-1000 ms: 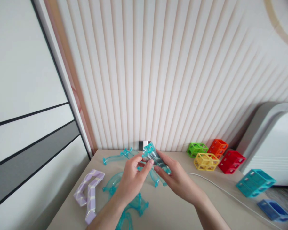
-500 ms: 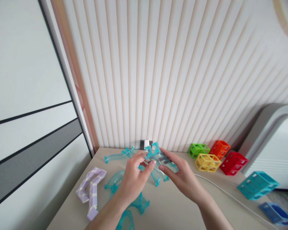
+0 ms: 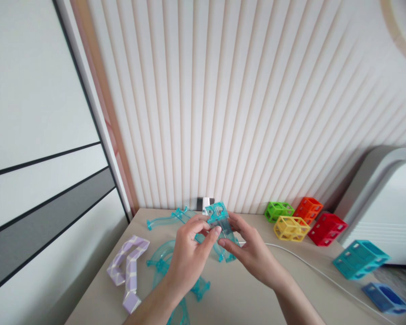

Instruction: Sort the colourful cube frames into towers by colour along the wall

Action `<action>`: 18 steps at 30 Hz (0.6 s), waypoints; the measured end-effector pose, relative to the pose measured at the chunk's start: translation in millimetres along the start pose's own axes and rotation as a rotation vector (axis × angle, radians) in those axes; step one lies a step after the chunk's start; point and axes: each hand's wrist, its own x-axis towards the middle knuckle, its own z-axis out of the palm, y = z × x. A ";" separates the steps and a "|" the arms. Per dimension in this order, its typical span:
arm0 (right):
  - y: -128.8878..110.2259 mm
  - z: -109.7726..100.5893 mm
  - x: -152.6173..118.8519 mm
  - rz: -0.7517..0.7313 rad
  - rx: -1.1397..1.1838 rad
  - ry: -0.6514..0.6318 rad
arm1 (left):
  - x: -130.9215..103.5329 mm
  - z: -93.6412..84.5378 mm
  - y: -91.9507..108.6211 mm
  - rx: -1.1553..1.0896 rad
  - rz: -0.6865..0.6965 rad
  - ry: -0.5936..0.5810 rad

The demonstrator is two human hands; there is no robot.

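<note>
My left hand (image 3: 190, 247) and my right hand (image 3: 251, 247) meet above the table, fingers closed around translucent teal plastic track pieces (image 3: 217, 212). Two of these seem to lie side by side, their notched ends level at the top; the fingers partly cover them. My left thumb and fingers pinch the near-left side, while my right thumb and fingers grip the right edge lower down. More teal track pieces (image 3: 164, 221) lie on the table (image 3: 237, 295) behind and below my left hand. A curved one (image 3: 162, 253) is partly hidden by my left forearm.
A lilac and white folding snake puzzle (image 3: 131, 271) lies at the left. On the right stand openwork blocks: green (image 3: 278, 211), yellow (image 3: 291, 229), orange (image 3: 309, 211), red (image 3: 327, 229), teal (image 3: 360, 259) and blue (image 3: 387, 298). A white cable (image 3: 301, 258) crosses the table. The ribbed wall (image 3: 203, 113) rises behind.
The notched ends of the held pieces, apart and angled before, now sit together and level. The pieces have turned more upright between my hands, and my right hand has shifted slightly left.
</note>
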 end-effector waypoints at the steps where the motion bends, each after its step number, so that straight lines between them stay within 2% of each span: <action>1: 1.4 1.1 -0.5 -0.006 0.001 0.005 | -0.1 0.1 -0.4 -0.005 -0.001 0.000; 10: -6.3 -4.5 3.6 -0.006 -0.027 -0.030 | 0.8 1.3 -3.5 -0.122 -0.094 -0.085; 18: -7.4 -11.9 5.6 0.016 -0.036 -0.092 | 5.3 -7.5 -2.0 -0.037 -0.122 -0.164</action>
